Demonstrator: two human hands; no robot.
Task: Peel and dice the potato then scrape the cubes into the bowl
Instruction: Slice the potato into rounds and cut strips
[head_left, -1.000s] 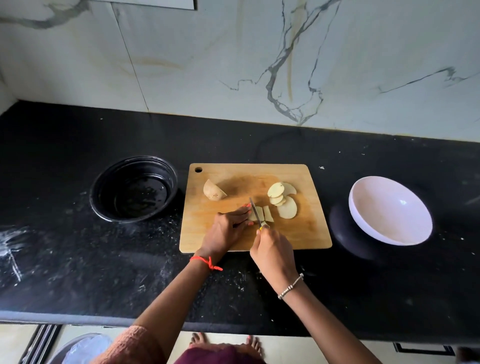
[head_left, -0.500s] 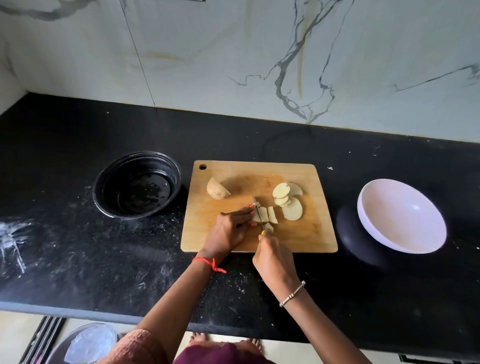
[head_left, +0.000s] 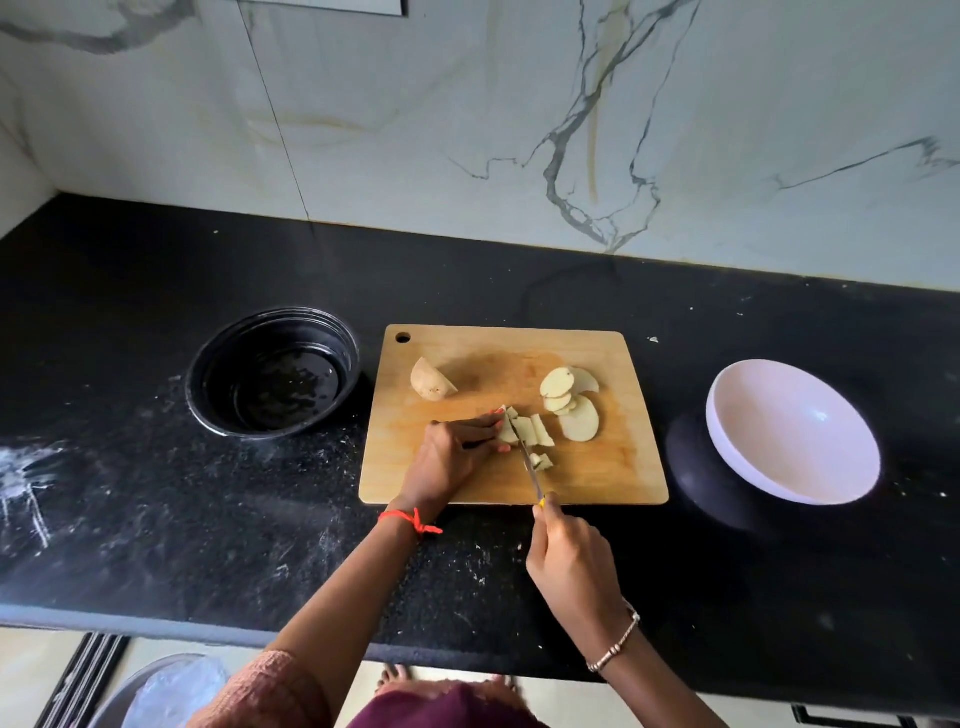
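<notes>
On the wooden cutting board (head_left: 613, 478) lie pale potato strips (head_left: 530, 430), and my left hand (head_left: 452, 457) holds them down with its fingertips. My right hand (head_left: 571, 561) grips a small knife (head_left: 531, 470) by its yellow handle; the blade points away from me and lies beside the strips. A couple of cut cubes (head_left: 543, 461) sit by the blade. Round potato slices (head_left: 571, 410) overlap to the right. An unpeeled potato end (head_left: 431, 387) rests near the board's far left. The white bowl (head_left: 789, 431) stands right of the board.
A black round bowl (head_left: 275, 371) sits left of the board on the black counter (head_left: 156, 493). The counter's front edge runs close to my body. A marble wall rises behind. A plastic-lined bin (head_left: 156, 691) shows on the floor at lower left.
My right hand has drawn the knife back toward me, off the front edge of the board. A few cut pieces now lie apart from the strips. My left hand stays on the strips.
</notes>
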